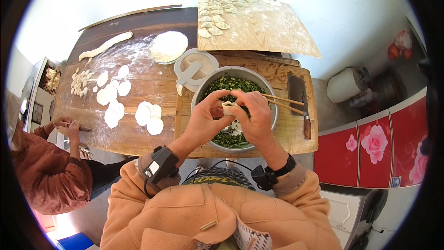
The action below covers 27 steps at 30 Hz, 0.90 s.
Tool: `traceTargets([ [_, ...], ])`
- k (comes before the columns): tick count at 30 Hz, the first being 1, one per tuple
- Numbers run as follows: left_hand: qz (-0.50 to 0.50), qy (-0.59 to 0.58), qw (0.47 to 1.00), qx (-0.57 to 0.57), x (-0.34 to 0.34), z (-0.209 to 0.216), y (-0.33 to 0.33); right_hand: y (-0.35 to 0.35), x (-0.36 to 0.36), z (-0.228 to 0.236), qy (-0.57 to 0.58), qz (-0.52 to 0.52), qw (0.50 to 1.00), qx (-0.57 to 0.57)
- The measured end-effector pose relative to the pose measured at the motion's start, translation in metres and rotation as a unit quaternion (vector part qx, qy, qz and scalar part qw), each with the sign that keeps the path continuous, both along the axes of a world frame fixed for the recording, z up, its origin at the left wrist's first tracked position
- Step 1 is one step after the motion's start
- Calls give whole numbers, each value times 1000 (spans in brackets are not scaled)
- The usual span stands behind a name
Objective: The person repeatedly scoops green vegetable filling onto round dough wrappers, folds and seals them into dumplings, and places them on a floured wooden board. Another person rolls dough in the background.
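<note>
A small pale dumpling (230, 107) is pinched between my two hands over a metal bowl (276, 127). My left hand (208, 116) has its thumb and fingers closed on the dumpling's left side. On the other side, my right hand (255, 116) grips it with curled fingers. Beneath them the bowl holds chopped green filling (237, 83); a spoon's metal partly shows in it. A pair of chopsticks (287, 103) sticks out to the right past my right hand; whether they rest on the rim or in the hand, I cannot tell.
Round wrappers (149, 115), dough pieces (82, 81), a dough roll (108, 45), a flour bowl (168, 47) and a white lidded container (196, 67) lie leftward. Dumplings fill part of a floured board (259, 25) behind. A cleaver (297, 90) lies right. A co-worker (55, 162) works at far left.
</note>
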<state>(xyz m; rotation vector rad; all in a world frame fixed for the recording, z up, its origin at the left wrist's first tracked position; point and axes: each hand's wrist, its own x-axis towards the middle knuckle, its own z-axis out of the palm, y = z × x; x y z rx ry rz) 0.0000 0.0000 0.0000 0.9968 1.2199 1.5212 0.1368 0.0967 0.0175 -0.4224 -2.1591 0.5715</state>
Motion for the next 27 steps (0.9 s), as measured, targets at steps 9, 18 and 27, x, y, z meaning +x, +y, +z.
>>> traceTargets([
  [9, 6, -5, 999, -37, -3, 5, -2, 3, -3, 4, 8, 11, 999, 38],
  [18, 18, 78, 996, -31, -6, -3, -2, 5, -14, 12, -8, 84, 994, 68],
  [27, 38, -86, 995, -12, -9, 5, -1, 6, -5, 2, 36, 51, 967, -248],
])
